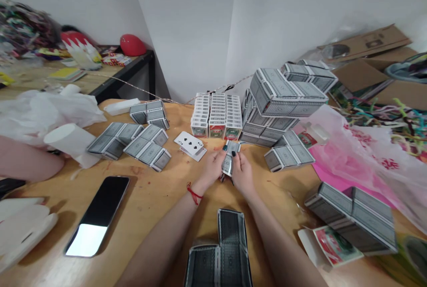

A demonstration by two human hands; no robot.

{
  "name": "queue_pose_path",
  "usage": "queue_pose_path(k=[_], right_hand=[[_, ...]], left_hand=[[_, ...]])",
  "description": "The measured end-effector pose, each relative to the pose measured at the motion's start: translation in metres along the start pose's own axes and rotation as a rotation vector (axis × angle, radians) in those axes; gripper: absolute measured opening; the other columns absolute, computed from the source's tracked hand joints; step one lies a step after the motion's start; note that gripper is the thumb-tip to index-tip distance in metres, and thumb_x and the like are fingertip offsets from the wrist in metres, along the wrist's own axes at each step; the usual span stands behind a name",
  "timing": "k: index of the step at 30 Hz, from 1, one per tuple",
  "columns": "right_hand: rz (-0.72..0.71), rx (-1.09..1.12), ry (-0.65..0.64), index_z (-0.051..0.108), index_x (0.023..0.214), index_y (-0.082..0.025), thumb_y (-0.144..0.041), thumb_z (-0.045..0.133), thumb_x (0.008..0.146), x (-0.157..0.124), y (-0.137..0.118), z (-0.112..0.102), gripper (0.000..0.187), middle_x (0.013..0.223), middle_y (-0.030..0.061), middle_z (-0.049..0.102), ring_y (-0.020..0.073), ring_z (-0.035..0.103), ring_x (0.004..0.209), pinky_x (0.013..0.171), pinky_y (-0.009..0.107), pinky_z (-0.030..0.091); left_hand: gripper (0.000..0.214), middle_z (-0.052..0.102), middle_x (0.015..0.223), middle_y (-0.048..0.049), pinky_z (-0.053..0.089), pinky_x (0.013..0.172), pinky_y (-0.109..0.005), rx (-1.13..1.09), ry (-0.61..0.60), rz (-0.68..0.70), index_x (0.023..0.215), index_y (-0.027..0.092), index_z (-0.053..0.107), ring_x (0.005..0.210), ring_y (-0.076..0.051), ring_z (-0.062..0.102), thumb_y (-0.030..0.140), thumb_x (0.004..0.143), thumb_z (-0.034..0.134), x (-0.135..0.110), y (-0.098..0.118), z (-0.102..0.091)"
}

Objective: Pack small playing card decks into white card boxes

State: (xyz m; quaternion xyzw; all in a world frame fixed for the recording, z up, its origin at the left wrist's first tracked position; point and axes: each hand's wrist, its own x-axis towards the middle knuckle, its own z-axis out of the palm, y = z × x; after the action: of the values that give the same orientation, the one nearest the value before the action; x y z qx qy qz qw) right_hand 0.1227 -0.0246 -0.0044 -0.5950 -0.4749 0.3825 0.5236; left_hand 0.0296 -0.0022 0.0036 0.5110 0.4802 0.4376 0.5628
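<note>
Between our left hand (214, 164) and right hand (242, 171) we see cards (227, 163) with grey-and-white patterned backs. Our nails (234, 154) are dark green; below the left hand we have a red bracelet (194, 194). Left of that hand we find a white spade card (190, 143) with black marks, and a phone (100, 216), black with a whitish near end. Beyond both hands, boxes (216, 115) show white, red and green. Beneath, our bench (150, 193) is yellowish brown.
</note>
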Motion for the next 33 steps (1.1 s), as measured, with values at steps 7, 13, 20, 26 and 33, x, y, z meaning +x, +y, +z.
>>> queue_pose_path(k=[7, 13, 20, 26, 33], right_hand=[[0.078, 0.132, -0.193, 0.043, 0.074, -0.022, -0.050, 0.045, 0.078, -0.002, 0.003, 0.006, 0.028, 0.046, -0.0069, 0.048, 0.0111, 0.046, 0.036, 0.038, 0.022, 0.038], [0.077, 0.035, -0.050, 0.048, 0.071, -0.019, -0.052, 0.040, 0.080, 0.000, 0.005, 0.005, 0.035, 0.048, -0.0039, 0.049, 0.0104, 0.045, 0.041, 0.040, 0.021, 0.036], [0.039, -0.053, 0.049, 0.046, 0.057, -0.017, -0.055, 0.040, 0.077, 0.002, -0.003, 0.000, 0.044, 0.048, -0.0018, 0.048, 0.0087, 0.041, 0.044, 0.040, 0.020, 0.031], [0.084, 0.061, 0.028, 0.043, 0.054, -0.018, -0.057, 0.037, 0.079, -0.003, -0.007, 0.002, 0.046, 0.041, -0.0017, 0.047, 0.0093, 0.041, 0.037, 0.036, 0.021, 0.031], [0.174, 0.218, -0.029, 0.041, 0.047, -0.019, -0.062, 0.037, 0.077, -0.003, -0.008, 0.004, 0.052, 0.032, -0.0020, 0.043, 0.0104, 0.039, 0.028, 0.029, 0.022, 0.028]], left_hand=[[0.035, 0.045, 0.051, 0.0013, 0.029, 0.050, -0.024, 0.505, 0.356, 0.290, 0.055, 0.018, 0.039, 0.050, -0.011, 0.042, 0.036, 0.085, 0.034, 0.001, 0.000, -0.010], [0.025, 0.047, 0.061, 0.0008, 0.033, 0.055, -0.023, 0.500, 0.135, 0.332, 0.064, 0.019, 0.039, 0.058, -0.011, 0.045, 0.029, 0.086, 0.032, 0.003, -0.001, -0.010], [0.026, 0.049, 0.062, 0.0008, 0.035, 0.052, -0.021, 0.368, 0.044, 0.237, 0.063, 0.018, 0.040, 0.058, -0.010, 0.044, 0.032, 0.084, 0.036, 0.000, -0.006, -0.003], [0.034, 0.047, 0.056, 0.0007, 0.034, 0.046, -0.021, 0.162, 0.093, 0.122, 0.059, 0.017, 0.041, 0.051, -0.010, 0.042, 0.040, 0.083, 0.034, 0.002, -0.005, 0.000], [0.040, 0.039, 0.044, 0.0029, 0.029, 0.038, -0.022, 0.084, 0.068, 0.034, 0.052, 0.019, 0.036, 0.039, -0.009, 0.037, 0.046, 0.081, 0.034, 0.000, -0.002, 0.001]])
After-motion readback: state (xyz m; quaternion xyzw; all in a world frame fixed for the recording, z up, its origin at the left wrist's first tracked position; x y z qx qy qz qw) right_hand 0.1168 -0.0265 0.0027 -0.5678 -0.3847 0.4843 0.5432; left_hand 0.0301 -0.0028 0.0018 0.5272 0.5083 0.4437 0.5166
